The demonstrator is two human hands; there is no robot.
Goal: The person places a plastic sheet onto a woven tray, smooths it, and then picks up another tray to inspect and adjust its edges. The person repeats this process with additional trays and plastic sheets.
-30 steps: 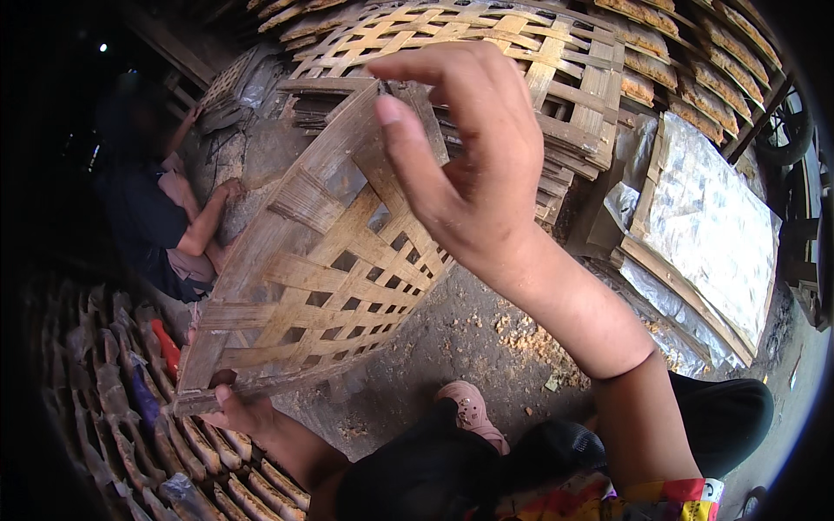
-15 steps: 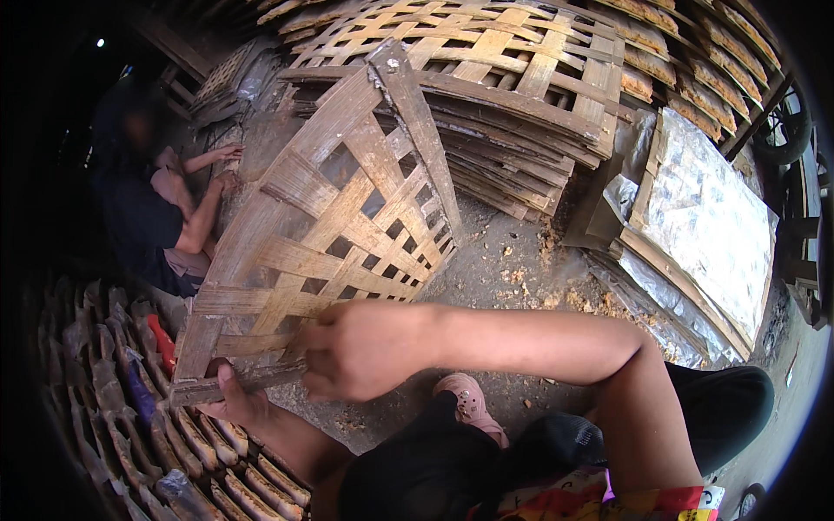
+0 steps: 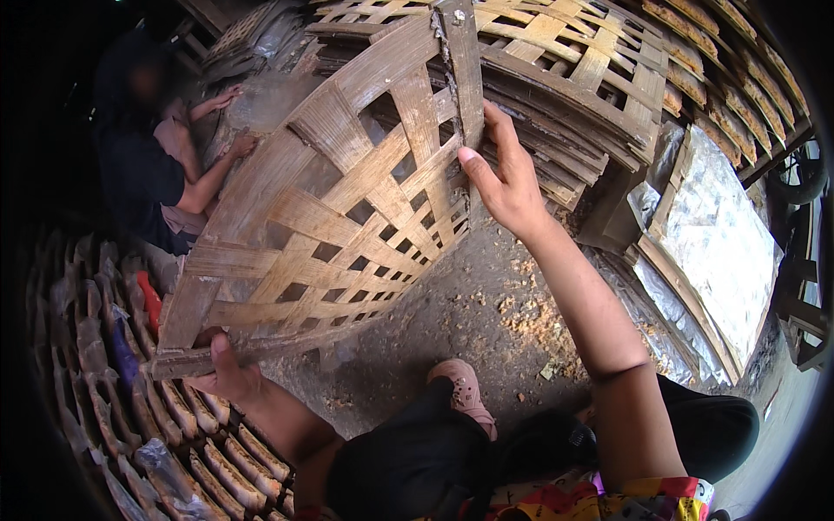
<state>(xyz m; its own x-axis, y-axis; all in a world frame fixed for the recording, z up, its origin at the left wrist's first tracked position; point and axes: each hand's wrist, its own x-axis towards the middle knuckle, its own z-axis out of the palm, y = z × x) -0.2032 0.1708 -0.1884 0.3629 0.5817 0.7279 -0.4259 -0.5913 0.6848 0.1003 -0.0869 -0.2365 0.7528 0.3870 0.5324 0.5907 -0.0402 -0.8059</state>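
Near left, the left hand [image 3: 234, 379] has fingers closed on a corner of the tan woven-bamboo panel [image 3: 313, 221], tilted between both hands; farther, the right hand [image 3: 514, 187] pinches its edge. Even support best clears the brown lattice stack [image 3: 556, 126] beyond.

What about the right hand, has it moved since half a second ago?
Yes, the right hand went up and rightward in the picture, closer to the stacked woven panels.

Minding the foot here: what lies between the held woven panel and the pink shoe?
In the head view, only dirty floor shows between the woven panel and the pink shoe.
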